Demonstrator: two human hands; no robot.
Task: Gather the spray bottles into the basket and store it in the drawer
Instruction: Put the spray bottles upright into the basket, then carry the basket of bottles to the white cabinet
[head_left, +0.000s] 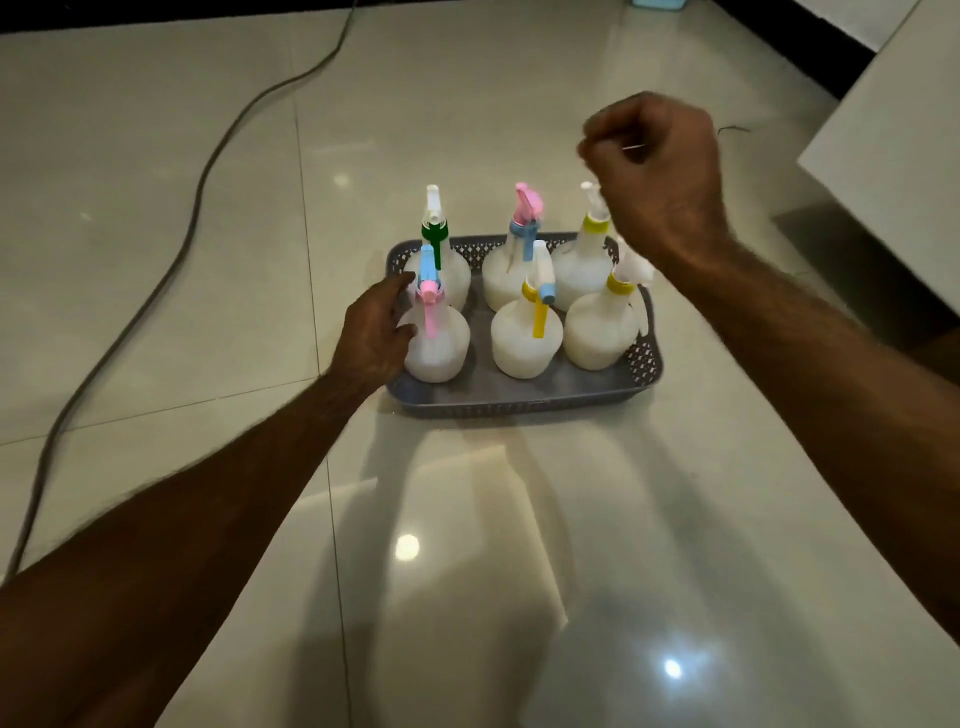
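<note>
A grey perforated basket sits on the glossy tiled floor and holds several white spray bottles, all upright. The near-left bottle has a pink trigger and a blue nozzle. My left hand rests against that bottle's left side with fingers spread, at the basket's left wall. Behind it stands a green-collared bottle. A yellow-triggered bottle stands in the front middle. My right hand hovers above the back-right bottle, fingers curled in a loose fist with nothing in them.
A grey cable runs across the floor on the left. A white cabinet or furniture corner stands at the right. A dark skirting strip runs along the far right. Ceiling lights glare on the tiles near me.
</note>
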